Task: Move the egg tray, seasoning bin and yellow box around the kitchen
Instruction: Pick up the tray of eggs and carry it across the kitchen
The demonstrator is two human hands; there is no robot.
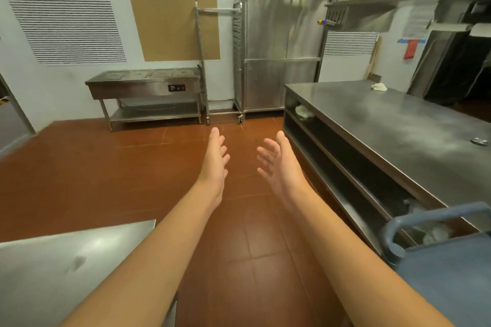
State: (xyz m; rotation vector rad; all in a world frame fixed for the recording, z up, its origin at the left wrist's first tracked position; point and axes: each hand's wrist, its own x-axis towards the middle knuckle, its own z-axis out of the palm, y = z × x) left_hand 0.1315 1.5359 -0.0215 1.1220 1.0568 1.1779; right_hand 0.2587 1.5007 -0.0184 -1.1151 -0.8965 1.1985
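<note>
Closest to me, a steel counter corner (pixel 66 260) fills the lower left and a blue cart with a curved handle (pixel 425 220) sits at lower right. Both my arms reach forward over the red tile floor (pixel 79 167). My left hand (pixel 215 162) is edge-on, fingers straight and close together, holding nothing. My right hand (pixel 279 164) faces it, palm inward, fingers spread and slightly bent — also holding nothing. The two hands are near each other but apart, with bare floor showing between them.

I cannot find the egg tray, the seasoning bin or the yellow box anywhere in view, so I cannot say how they look or where they lie relative to my fingers.

To the right runs a long steel bench (pixel 398 125); a small round metal piece (pixel 479 141) lies toward its right edge and a pale lump (pixel 379 87) near its far corner. Against the far wall stand a low steel warmer table (pixel 144 87), a bare tray rack (pixel 204 61) and a tall steel cabinet (pixel 279 53) — side by side.
</note>
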